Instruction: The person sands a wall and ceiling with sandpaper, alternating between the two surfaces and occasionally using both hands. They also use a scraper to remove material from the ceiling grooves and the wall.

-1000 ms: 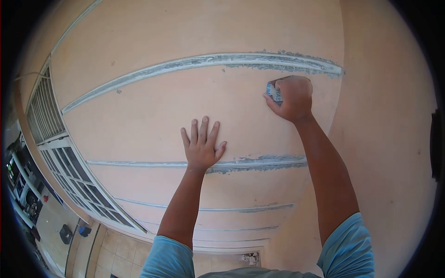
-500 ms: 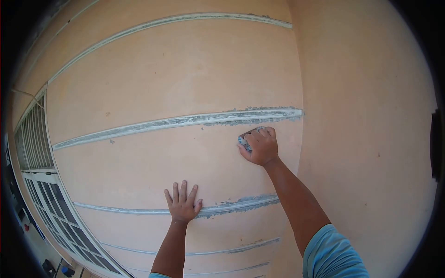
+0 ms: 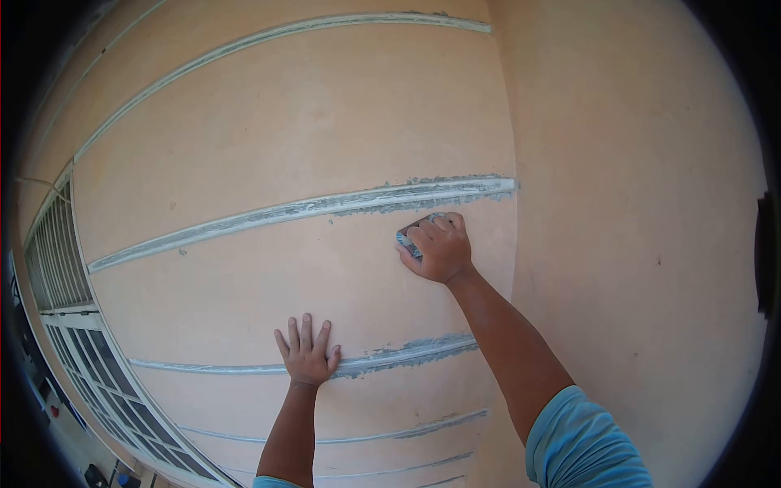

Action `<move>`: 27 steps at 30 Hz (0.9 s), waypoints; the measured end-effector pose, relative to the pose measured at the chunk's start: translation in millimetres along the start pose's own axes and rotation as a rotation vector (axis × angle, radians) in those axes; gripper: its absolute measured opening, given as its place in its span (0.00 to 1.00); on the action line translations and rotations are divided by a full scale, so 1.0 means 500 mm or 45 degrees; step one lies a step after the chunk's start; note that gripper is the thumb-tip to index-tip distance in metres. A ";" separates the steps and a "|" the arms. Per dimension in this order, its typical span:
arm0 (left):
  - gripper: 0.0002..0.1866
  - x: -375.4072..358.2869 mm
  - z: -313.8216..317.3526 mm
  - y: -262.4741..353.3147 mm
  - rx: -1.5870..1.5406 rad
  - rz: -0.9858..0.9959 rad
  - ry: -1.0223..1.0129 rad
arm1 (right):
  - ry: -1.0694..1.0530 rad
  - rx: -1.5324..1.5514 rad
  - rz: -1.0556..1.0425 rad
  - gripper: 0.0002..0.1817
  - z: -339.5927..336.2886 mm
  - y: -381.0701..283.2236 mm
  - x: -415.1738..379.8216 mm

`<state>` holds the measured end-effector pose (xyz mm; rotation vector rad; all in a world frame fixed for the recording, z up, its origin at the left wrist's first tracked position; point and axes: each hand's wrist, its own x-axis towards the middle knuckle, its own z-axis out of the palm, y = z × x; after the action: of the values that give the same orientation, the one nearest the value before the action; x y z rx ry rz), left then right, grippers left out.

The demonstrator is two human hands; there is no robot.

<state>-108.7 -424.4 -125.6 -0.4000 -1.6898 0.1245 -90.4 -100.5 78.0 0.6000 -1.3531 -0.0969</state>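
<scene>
My right hand (image 3: 443,250) is wrapped round a small sanding block (image 3: 406,241) with blue-and-white print on its side. The block is against the peach wall (image 3: 268,301), just below a long grooved strip (image 3: 301,209) with rough grey patches along its edges. Its working face is hidden against the wall. Lower down and to the left, my left hand (image 3: 307,359) lies flat on the wall with fingers spread and holds nothing. Its palm is over a second grey-patched strip (image 3: 407,355), which continues on both sides of it.
Another strip (image 3: 268,35) crosses the wall near the top, and thinner ones (image 3: 390,437) run below my hands. At right the wall meets a side wall (image 3: 618,244) in a corner. A barred window (image 3: 58,252) and a white-framed glazed panel (image 3: 122,390) are at left.
The view has shifted slightly, so the wall and both hands appear farther left. My right hand with the block is marginally lower relative to the strip; my left hand stays in place.
</scene>
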 end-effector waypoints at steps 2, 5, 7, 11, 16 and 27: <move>0.27 0.004 -0.010 0.004 -0.010 -0.033 -0.016 | 0.012 0.012 0.009 0.11 -0.005 -0.001 0.001; 0.24 0.029 -0.029 0.011 -0.079 -0.061 0.106 | 0.042 0.028 0.021 0.11 -0.005 -0.003 -0.005; 0.24 0.076 -0.045 0.005 -0.100 -0.095 0.085 | 0.068 0.026 0.028 0.11 0.002 0.005 0.003; 0.28 0.222 -0.065 0.007 -0.295 -0.202 0.308 | 0.062 0.071 0.025 0.11 -0.004 0.001 -0.001; 0.34 0.323 -0.040 0.027 -0.245 -0.446 0.167 | 0.038 0.081 0.029 0.10 -0.002 0.003 -0.004; 0.31 0.319 -0.044 0.043 -0.055 -0.400 0.180 | 0.082 0.109 0.025 0.10 0.001 0.004 -0.005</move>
<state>-100.1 -355.0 20.8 -0.1672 -1.5964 -0.1682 -91.8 -97.9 76.5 0.6564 -1.3055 -0.0037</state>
